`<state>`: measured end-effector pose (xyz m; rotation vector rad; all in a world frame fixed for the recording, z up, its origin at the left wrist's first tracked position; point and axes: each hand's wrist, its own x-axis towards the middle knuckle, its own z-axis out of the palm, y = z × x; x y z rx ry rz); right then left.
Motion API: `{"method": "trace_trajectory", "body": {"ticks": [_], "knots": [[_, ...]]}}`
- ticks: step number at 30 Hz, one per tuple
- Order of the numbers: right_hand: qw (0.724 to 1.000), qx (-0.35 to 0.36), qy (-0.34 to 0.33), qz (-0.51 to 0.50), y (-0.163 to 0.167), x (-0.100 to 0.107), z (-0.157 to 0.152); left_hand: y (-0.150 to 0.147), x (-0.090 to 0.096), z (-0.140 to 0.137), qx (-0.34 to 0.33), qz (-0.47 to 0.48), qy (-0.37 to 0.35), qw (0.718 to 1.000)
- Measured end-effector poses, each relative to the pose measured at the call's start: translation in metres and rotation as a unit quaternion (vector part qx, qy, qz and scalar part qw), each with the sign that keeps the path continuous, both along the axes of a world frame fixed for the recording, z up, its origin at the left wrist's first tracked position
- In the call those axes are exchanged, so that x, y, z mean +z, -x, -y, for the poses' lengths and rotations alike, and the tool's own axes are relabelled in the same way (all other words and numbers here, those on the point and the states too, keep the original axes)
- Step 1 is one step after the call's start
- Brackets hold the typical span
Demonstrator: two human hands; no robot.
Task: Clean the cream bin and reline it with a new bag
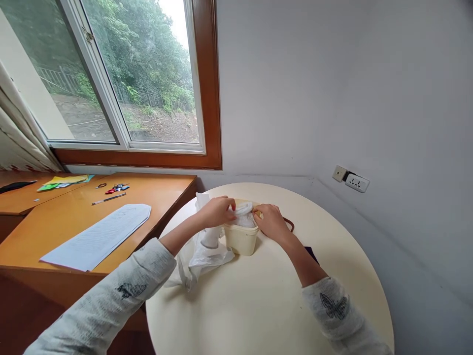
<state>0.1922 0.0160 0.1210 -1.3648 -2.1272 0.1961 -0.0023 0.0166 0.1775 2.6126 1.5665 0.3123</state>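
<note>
1. Cream container (241, 238) near the far middle of the round table (266, 305), squat and box-like, long axis running left to right across the view.
2. Left hand (218, 211) over the container's left rim, fingers closed on white plastic wrapping (244, 215) bunched at the mouth.
3. Right hand (272, 222) at the right rim, fingers curled against the same wrapping and the container's top edge; whether pinching or only pressing, cannot tell.
4. Both hands about equally near, one on each end of the long axis, wrapping stretched between them straight over the opening.
5. Loose plastic bag (201, 259) spilling down the left side onto the tabletop, touching the container and trailing toward the table's left edge.
6. Thin brown loop (290, 224) just behind the right hand; dark flat object (312, 254) under the right forearm, partly hidden.
7. Open tabletop in front, toward the body, and to the right; far rim of the table close behind the container, wall beyond.
8. Wooden desk (55, 222) abutting on the left, bearing printed sheets (99, 236), a pen (109, 198) and scissors (117, 187), well apart from the hands.
</note>
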Motion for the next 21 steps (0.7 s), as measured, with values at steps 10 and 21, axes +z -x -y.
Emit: {"method": "trace_trajectory", "body": {"ticks": [10, 21], "knots": [[1.000, 0.003, 0.014, 0.019, 0.009, 0.003, -0.001, -0.006, -0.013, -0.009, -0.018, -0.075, 0.031, 0.997], [0.992, 0.028, 0.064, 0.104, 0.021, 0.024, -0.019, -0.016, 0.000, -0.015, -0.025, -0.119, 0.046, 0.992]]}}
